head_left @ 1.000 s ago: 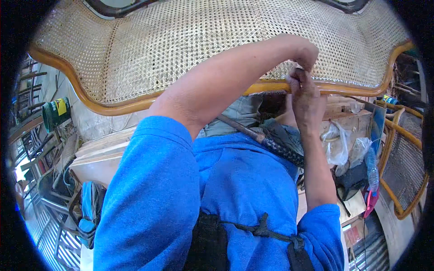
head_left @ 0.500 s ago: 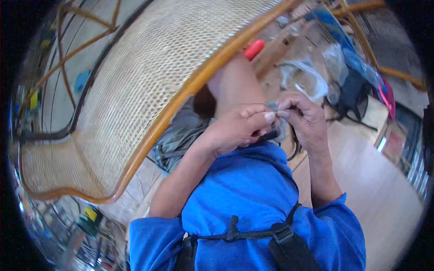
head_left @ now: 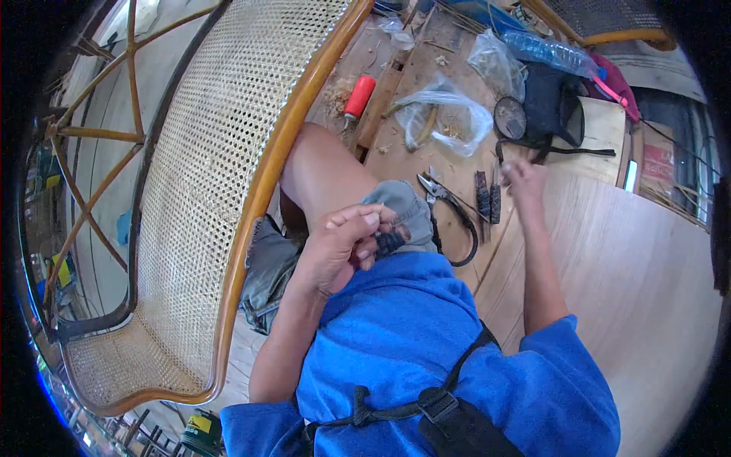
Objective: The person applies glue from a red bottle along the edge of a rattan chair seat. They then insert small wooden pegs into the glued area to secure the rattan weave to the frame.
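Note:
My left hand is closed in a pinch above the grey cloth of my shorts. Whatever lies between its thumb and finger is too small to make out. Out to the right, my right hand hovers near the wooden board, its loosely bent fingers somewhat apart, with nothing visible in them. Just left of it lie a slim tool with a dark handle and another dark, narrow piece. A pair of pliers with black handles rests between my two hands. A woven cane panel in a brown wooden frame leans along my left.
Beyond my knee are a red cylindrical object and a clear plastic bag. A black bag and a plastic bottle lie at the far right. A pale wooden board spans the right side.
My hands have parted: the right swung out to the right beside the tools, while the left stayed pinched near my lap. The view shifted, bringing the pliers and dark tools into sight.

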